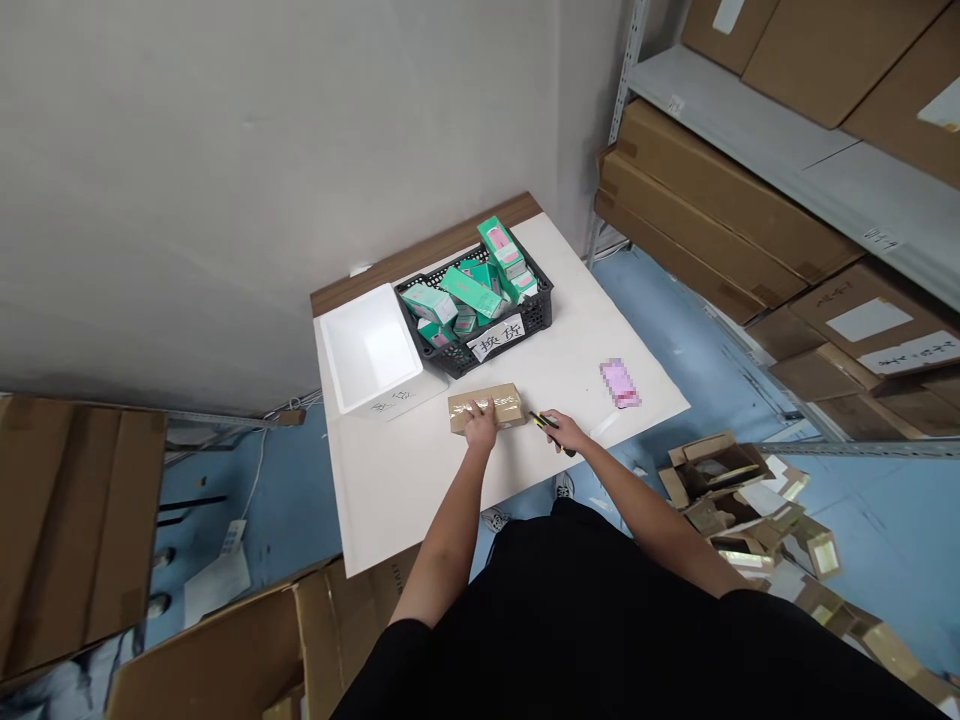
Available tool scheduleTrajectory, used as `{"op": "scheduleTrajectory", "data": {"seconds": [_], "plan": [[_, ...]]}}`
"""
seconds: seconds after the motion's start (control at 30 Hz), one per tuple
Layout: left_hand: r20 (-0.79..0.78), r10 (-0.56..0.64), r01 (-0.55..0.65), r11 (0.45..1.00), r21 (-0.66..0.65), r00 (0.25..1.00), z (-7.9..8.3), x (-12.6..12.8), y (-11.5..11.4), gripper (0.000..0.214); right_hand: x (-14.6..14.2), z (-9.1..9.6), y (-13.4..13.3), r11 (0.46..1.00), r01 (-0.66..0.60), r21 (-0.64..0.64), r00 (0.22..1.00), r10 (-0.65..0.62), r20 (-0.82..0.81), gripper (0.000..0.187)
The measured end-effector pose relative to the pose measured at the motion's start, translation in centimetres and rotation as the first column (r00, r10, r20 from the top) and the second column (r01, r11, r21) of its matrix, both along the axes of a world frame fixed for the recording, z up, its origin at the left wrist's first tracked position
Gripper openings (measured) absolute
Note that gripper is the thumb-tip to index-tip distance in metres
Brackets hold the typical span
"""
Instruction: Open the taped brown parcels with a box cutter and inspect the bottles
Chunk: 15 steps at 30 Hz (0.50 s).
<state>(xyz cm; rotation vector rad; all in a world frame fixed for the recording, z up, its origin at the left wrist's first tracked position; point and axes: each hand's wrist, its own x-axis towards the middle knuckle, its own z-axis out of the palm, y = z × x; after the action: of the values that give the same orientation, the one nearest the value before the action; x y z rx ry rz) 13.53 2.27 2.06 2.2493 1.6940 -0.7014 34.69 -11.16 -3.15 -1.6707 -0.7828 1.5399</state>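
Note:
My left hand [481, 425] grips a small brown cardboard box [508, 402] from its near side, with fingers over the top. Clear tape runs across this box, which lies on the white table [420, 490]. In my right hand [566, 432], the fingers are closed around a black and yellow utility knife [546, 421]. Its front end points toward the box's right end, a little apart from it. Behind the box stands a black plastic basket [536, 318] with a handwritten label, holding several green and white boxes [472, 290].
A white open bin [379, 392] sits left of the basket. A pink pixelated item [620, 384] lies at the table's right. Opened cartons [750, 510] cover the floor at right, below shelves [750, 105] of large boxes. More cartons [225, 650] stand at lower left.

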Motion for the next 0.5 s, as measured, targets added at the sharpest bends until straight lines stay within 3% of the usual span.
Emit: {"op": "scheduleTrajectory", "data": {"seconds": [0.1,0.17,0.33,0.43,0.5], "plan": [[-0.013,-0.012,0.012,1.000,0.008,1.000,0.0,0.1,0.2,0.087,0.2,-1.6,-0.9,0.958,0.284,-0.040,0.945,-0.273,0.181,0.032],[-0.018,-0.023,0.023,1.000,0.015,1.000,-0.2,0.0,0.2,0.087,0.5,-2.6,-0.6,0.928,0.367,-0.070,0.884,-0.324,0.337,0.030],[-0.022,-0.034,0.034,0.999,0.010,0.999,-0.4,-0.3,0.1,0.086,2.2,-3.9,0.5,0.930,0.348,-0.119,0.785,-0.220,0.579,0.031],[0.012,-0.046,0.046,0.999,0.006,0.999,0.0,-0.2,0.7,0.086,2.3,-3.6,0.5,0.943,0.330,-0.044,0.724,-0.223,0.653,0.043],[0.053,-0.028,0.028,1.000,0.000,0.998,0.5,-0.2,1.6,0.078,1.1,-3.3,0.7,0.961,0.275,0.000,0.748,-0.214,0.629,0.047]]}}
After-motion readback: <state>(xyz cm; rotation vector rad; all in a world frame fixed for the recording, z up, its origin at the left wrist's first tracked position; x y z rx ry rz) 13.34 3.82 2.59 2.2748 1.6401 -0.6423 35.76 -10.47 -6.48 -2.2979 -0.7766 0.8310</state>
